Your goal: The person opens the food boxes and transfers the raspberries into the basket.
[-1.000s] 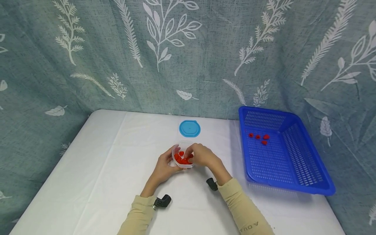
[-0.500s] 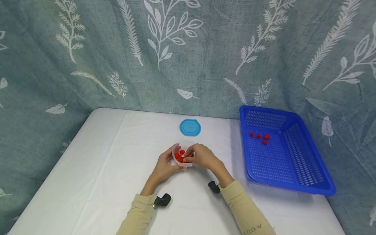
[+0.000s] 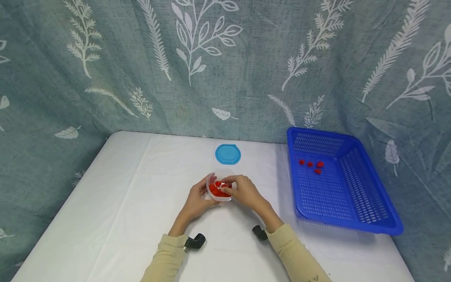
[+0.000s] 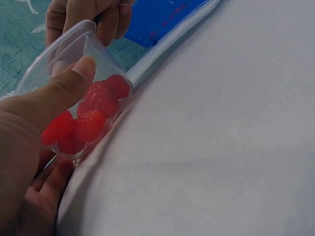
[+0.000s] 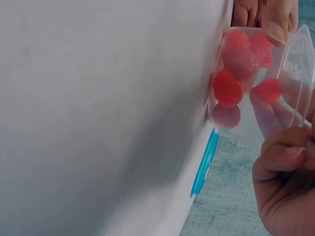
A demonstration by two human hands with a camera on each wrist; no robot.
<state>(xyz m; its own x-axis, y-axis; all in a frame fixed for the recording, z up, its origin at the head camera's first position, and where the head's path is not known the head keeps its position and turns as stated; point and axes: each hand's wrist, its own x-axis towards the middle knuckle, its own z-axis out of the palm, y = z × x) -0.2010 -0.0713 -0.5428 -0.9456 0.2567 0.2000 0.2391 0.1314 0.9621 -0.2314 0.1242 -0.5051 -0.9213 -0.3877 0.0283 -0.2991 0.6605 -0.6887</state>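
Fingers of the left hand (image 3: 198, 201) are curling round a clear tub (image 4: 102, 63), positioned short of the tabletop's (image 3: 155, 176) far edge; those of the right hand (image 3: 244, 191), barely parted, are pinching one raspberry (image 5: 269, 91) inside.

I could pass across the worktop (image 3: 88, 235) left of the left grip (image 3: 198, 200). At right, the blue basket (image 3: 322, 197) blocks me.

there are two hands (image 3: 195, 201) (image 3: 244, 192), one lid (image 3: 228, 154), one tub (image 3: 222, 199) with several raspberries (image 3: 214, 190), one basket (image 3: 324, 196) with four.
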